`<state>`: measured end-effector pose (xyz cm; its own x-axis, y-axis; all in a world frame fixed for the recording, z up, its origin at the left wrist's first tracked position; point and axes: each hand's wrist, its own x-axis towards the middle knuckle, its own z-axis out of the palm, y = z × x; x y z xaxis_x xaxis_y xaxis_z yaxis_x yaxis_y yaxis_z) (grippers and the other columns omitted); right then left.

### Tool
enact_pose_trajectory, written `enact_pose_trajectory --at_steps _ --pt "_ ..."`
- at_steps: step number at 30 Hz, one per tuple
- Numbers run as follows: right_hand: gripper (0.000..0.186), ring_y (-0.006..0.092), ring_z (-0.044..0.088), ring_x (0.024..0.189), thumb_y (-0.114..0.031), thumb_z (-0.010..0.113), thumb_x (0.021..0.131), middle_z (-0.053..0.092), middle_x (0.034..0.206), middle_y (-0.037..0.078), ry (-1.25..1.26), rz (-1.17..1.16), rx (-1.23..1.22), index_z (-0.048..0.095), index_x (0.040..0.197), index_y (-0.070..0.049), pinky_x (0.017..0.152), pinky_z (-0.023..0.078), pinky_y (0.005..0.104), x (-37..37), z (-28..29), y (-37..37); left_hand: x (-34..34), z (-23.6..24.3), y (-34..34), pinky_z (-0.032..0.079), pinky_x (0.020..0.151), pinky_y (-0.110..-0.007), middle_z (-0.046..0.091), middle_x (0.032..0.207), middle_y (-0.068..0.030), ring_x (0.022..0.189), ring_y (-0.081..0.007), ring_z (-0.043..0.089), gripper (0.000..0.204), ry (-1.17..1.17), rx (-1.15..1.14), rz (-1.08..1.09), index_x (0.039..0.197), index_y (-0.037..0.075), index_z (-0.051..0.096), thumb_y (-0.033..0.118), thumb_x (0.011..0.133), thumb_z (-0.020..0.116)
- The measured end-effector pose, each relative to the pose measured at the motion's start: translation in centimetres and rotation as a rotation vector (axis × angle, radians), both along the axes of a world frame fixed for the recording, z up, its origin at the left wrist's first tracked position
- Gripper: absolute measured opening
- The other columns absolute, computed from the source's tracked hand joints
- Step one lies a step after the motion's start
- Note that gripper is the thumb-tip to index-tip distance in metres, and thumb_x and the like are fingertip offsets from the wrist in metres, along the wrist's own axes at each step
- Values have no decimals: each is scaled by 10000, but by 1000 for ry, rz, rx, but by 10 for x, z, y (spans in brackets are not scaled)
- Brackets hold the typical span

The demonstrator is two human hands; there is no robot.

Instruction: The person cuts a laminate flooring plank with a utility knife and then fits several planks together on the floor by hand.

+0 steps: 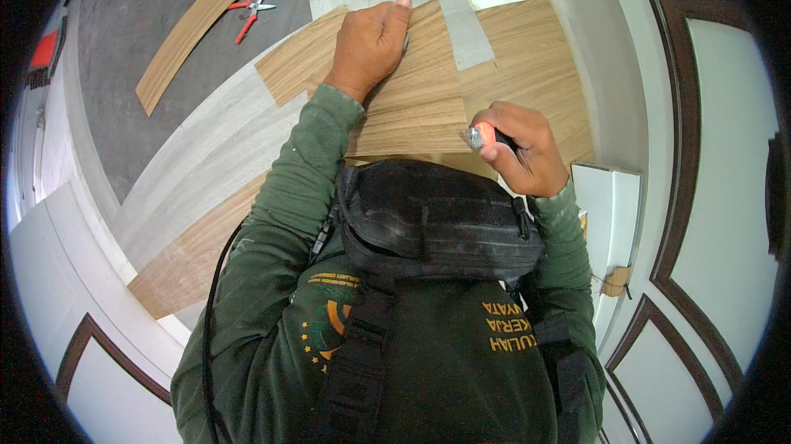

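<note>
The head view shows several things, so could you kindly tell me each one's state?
Left hand: curled over the wood plank
Right hand: closed around an orange tool
Orange tool: gripped, tip unclear
Wood plank: under the left hand
Red cutters: open, on the dark floor
Black bag: worn in front, zip unclear
Grey planks: lying flat

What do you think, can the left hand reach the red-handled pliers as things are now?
Probably yes: the pliers lie on the dark floor, left of the left hand, with nothing raised visible between; that hand would only need to leave the brown plank.
</note>
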<state>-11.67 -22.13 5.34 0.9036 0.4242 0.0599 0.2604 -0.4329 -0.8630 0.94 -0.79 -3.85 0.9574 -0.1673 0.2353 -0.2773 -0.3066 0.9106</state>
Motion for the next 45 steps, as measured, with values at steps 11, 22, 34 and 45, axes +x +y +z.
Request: enact_pose_trajectory --at_steps 11,22,34,45 --pt "202 289 553 630 -199 665 841 553 721 127 2 -51 -40 621 875 -5 587 431 365 4 -5 2 -6 4 -6 409 550 -412 536 597 -195 527 -297 490 462 49 15 -82 719 -38 579 308 1011 485" --pt "179 313 557 607 -177 670 832 553 711 141 -18 -57 -23 617 859 -8 564 428 375 10 -10 1 -4 -5 -9 413 490 -425 553 551 -206 465 -336 499 509 22 -20 -93 673 -11 620 361 999 498" --pt "208 333 607 687 -191 682 846 621 784 170 54 -1 -23 638 899 5 629 469 391 11 -8 -2 -4 -4 -11 389 571 -394 493 613 -171 558 -205 419 422 125 -52 -130 755 -72 544 258 1013 495" --pt "219 344 609 697 -217 685 861 614 782 166 74 29 19 637 911 -9 621 468 401 9 -4 -3 0 -8 -10 393 502 -408 519 530 -162 474 -253 451 513 86 -47 -106 680 -24 588 355 1010 484"
